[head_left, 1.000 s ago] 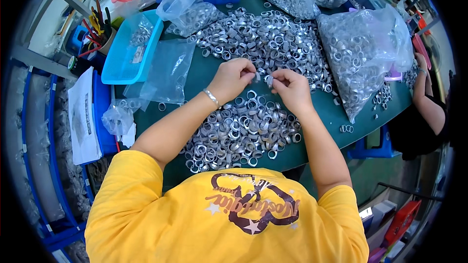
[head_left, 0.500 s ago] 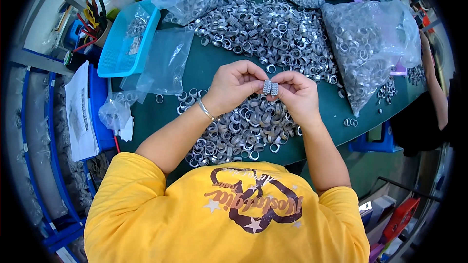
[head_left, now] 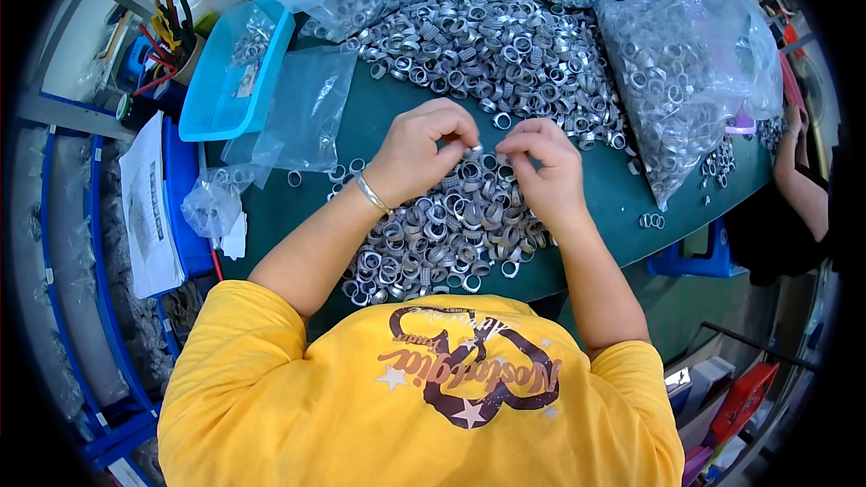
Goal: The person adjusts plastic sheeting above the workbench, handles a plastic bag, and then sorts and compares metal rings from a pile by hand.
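Note:
My left hand (head_left: pixel 419 151), with a silver bangle (head_left: pixel 373 195) on its wrist, is closed in a pinch above the near pile. A bit of pale metal shows at its fingertips, too small to name. My right hand (head_left: pixel 548 173) is a short gap away, thumb and fingers curled together; whatever they hold, if anything, is hidden. Below both hands a near pile of grey metal rings (head_left: pixel 442 239) spreads on the green tabletop (head_left: pixel 271 216). Some rings have a studded, patterned band. Beyond my hands lies a larger heap of similar rings (head_left: pixel 505 45).
At right stands a clear bag full of rings (head_left: pixel 663 81); a few loose rings (head_left: pixel 651 221) lie near the table edge. A turquoise basket (head_left: pixel 203 113) and a flat plastic bag (head_left: pixel 311 117) are at left. Another person's arm (head_left: pixel 801 189) shows far right.
My hands held two studded rings side by side, touching; now they have drawn apart. The left moved slightly left and the rings no longer show between them. The other person's arm shifted.

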Motion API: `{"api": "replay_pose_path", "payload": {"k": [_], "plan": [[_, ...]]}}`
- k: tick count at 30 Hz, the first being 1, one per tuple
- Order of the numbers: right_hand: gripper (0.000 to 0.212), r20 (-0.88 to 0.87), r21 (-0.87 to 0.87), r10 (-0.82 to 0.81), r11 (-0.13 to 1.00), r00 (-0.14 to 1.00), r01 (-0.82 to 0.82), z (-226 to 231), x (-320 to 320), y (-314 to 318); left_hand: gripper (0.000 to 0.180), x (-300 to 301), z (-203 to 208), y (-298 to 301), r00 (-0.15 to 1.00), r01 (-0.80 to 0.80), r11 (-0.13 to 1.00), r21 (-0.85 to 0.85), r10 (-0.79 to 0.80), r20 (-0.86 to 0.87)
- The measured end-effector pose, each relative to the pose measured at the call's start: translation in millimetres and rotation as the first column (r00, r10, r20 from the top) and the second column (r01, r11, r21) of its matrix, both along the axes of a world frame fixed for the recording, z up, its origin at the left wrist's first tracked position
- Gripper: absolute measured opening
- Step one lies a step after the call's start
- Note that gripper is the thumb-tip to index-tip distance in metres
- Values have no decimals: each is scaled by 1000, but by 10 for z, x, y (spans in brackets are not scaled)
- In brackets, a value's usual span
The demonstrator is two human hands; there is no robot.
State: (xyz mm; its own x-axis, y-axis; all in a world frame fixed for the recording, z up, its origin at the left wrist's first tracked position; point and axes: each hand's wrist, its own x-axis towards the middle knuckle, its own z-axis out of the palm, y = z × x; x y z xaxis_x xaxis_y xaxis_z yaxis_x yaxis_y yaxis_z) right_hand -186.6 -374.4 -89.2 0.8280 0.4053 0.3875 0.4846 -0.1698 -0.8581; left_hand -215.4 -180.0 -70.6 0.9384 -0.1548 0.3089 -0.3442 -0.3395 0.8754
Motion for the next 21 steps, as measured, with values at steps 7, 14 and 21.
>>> {"api": "replay_pose_path", "payload": {"k": [7,14,21], "plan": [[9,37,-235,-47,971,998,54,18,23,19,10,83,-99,171,981,188,861,472,-142,-132],[20,147,-721,-254,634,956,279,-49,349,159,17,483,-320,-42,986,-63,847,528,-28,162],[15,72,-744,-267,627,961,230,-136,373,79,9,597,-456,-111,942,-163,786,596,-56,331]]}}
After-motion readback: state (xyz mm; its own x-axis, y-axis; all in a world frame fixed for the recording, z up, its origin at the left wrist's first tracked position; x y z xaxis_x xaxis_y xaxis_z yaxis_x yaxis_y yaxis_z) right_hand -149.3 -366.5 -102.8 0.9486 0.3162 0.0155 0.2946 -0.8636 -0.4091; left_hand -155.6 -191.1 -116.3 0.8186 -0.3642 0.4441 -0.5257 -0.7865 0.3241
